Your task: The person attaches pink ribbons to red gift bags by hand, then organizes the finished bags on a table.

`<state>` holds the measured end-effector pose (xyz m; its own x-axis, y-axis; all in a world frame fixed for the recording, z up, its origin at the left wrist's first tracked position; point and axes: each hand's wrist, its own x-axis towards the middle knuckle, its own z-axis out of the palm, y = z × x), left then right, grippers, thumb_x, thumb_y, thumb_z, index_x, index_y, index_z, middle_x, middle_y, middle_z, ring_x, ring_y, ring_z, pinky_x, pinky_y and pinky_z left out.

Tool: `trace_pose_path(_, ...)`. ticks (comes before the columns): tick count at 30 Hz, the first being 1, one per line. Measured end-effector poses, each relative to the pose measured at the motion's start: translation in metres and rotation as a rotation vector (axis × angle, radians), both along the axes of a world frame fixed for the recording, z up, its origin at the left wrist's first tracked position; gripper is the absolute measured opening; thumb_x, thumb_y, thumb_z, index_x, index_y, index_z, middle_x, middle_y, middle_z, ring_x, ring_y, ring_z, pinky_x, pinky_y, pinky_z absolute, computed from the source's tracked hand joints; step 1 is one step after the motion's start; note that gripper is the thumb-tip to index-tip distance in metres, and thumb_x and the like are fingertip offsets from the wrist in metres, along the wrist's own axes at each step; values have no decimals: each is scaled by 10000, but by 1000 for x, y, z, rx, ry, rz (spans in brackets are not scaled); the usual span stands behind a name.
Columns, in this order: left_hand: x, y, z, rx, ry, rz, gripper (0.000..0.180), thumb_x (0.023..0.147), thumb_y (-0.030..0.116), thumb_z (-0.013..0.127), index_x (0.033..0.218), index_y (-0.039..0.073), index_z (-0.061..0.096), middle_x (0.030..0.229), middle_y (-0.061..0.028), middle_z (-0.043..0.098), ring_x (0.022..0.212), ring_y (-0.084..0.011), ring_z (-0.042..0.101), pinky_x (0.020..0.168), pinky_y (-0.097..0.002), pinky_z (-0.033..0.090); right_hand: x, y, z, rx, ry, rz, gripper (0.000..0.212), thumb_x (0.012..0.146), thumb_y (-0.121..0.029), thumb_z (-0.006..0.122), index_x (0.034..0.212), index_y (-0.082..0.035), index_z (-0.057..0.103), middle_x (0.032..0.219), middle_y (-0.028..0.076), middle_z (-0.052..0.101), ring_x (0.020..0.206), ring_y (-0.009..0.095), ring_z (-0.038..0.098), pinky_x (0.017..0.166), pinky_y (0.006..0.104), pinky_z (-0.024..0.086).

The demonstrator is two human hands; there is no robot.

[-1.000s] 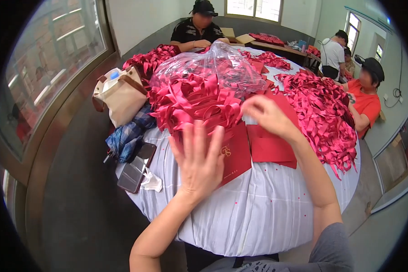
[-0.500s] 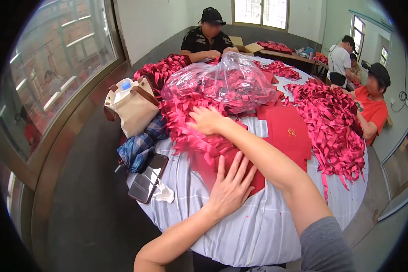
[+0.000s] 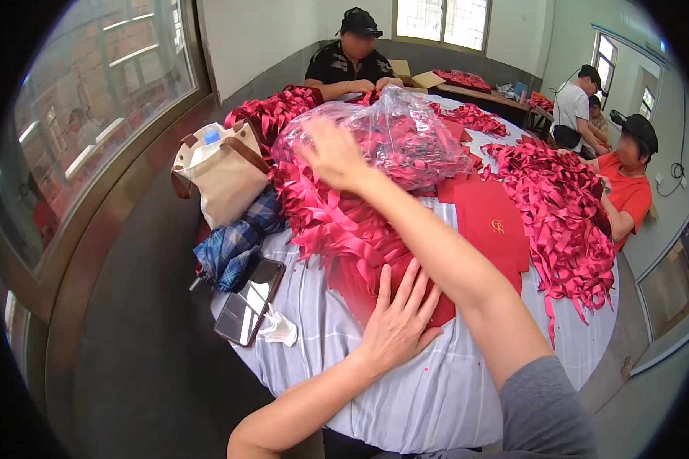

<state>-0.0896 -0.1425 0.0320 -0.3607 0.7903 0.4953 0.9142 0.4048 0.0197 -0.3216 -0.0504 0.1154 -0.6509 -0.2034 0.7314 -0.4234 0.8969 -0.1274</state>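
My left hand (image 3: 400, 321) lies flat, fingers spread, on a stack of flat red pieces (image 3: 352, 294) at the table's near side. Glossy pinkish-red ribbons (image 3: 333, 229) trail in a heap from the stack toward the far left. Over the far end of that heap is my right hand (image 3: 334, 157), slightly blurred, its fingers stretched out and nothing seen in them. Just behind it sits a clear plastic bag (image 3: 413, 145) with red ribboned pieces inside. A flat red piece with a gold mark (image 3: 486, 218) lies right of my right forearm.
Left on the round cloth-covered table (image 3: 436, 390) are a cream bag (image 3: 226, 180), a folded blue plaid umbrella (image 3: 237, 241), a phone (image 3: 251, 302) and a crumpled white tissue (image 3: 279, 327). Another ribbon heap (image 3: 555, 222) covers the right side. Co-workers (image 3: 352, 65) (image 3: 628, 183) sit across and at right.
My right hand has moved up and away along the ribbons, toward the plastic bag. My left hand stays flat on the stack.
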Motion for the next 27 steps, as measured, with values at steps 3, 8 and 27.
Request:
trace_pose_path(3, -2, 5, 4, 57, -55, -18, 667, 815, 522, 579, 1306, 77, 504, 1410, -169, 380, 1390, -358, 229, 1097, -650, 53, -15, 10, -35, 247, -624, -82, 707, 936, -600, 287, 1384, -64, 397, 1339, 195, 492, 1284, 349, 419, 1060, 503, 306)
trace_pose_path(8, -7, -2, 3, 18, -31, 15, 681, 817, 519, 571, 1328, 80, 477, 1406, -169, 387, 1382, -363, 243, 1094, -654, 61, -30, -4, -25, 272, -625, -169, 789, 880, -694, 305, 1246, -53, 581, 1314, 173, 513, 1253, 329, 436, 1041, 483, 322)
trace_pose_path(27, -20, -5, 4, -2, -71, 29, 705, 796, 505, 599, 1358, 103, 454, 1449, -188, 342, 1402, -357, 213, 1097, -644, 58, -55, -4, -13, 412, -617, -165, 830, 836, -729, 330, 1060, -14, 686, 1126, 186, 639, 1114, 314, 572, 1046, 592, 226)
